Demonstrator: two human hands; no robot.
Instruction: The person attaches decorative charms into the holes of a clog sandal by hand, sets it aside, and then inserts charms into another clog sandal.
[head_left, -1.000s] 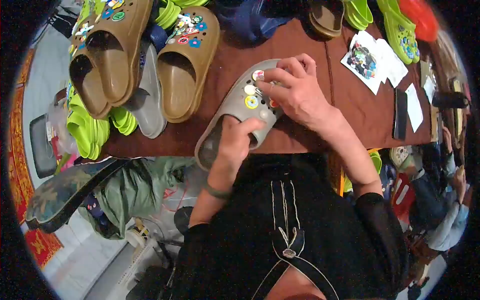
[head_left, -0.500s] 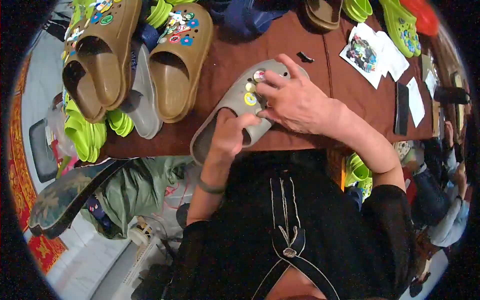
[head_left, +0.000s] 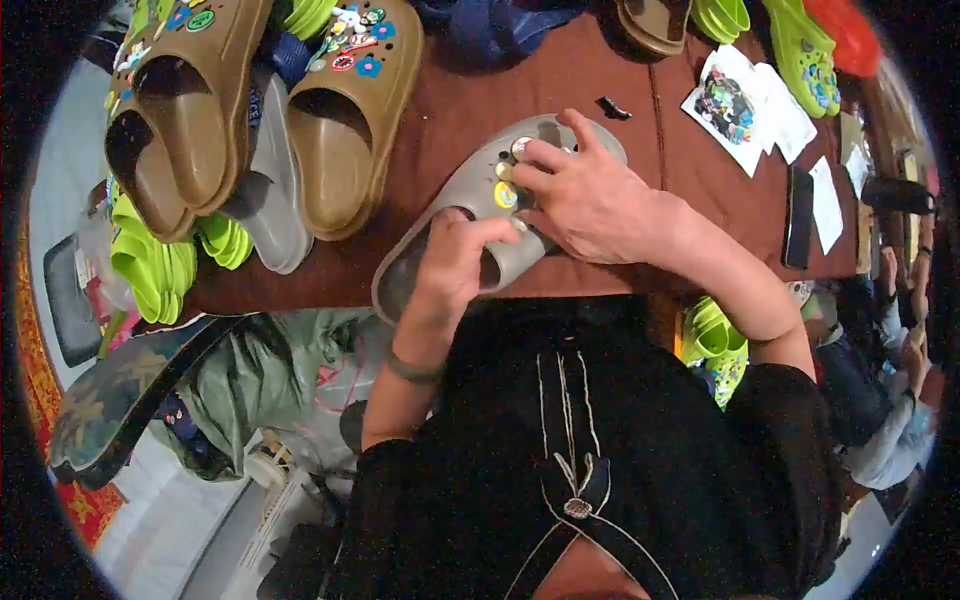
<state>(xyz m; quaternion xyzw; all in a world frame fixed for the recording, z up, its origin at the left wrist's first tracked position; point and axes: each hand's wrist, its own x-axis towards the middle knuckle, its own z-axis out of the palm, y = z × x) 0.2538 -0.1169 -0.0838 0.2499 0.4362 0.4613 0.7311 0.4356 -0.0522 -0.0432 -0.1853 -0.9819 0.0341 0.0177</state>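
Observation:
A grey slipper (head_left: 470,170) with round charms on its holed upper lies slanted near the front edge of the brown-covered table. My left hand (head_left: 455,255) grips the slipper's strap, fingers inside the foot opening and thumb on top. My right hand (head_left: 595,200) is bent over the upper, its fingertips on the surface beside a white charm (head_left: 520,148) and a yellow-and-blue charm (head_left: 505,195). Whether something small is under its fingertips is hidden. Just beyond the slipper's toe is a small black piece (head_left: 614,108).
Brown slippers with charms (head_left: 355,120), a grey slipper (head_left: 270,200) and green clogs (head_left: 150,265) stand at the left. A packet of charms (head_left: 728,110), a black strip (head_left: 798,217) and another green clog (head_left: 803,60) lie right. People are at the far right.
My right hand has shifted from the upper's far part toward the strap, its fingers lower on the slipper. The small black piece has come into view. The slipper has moved slightly left.

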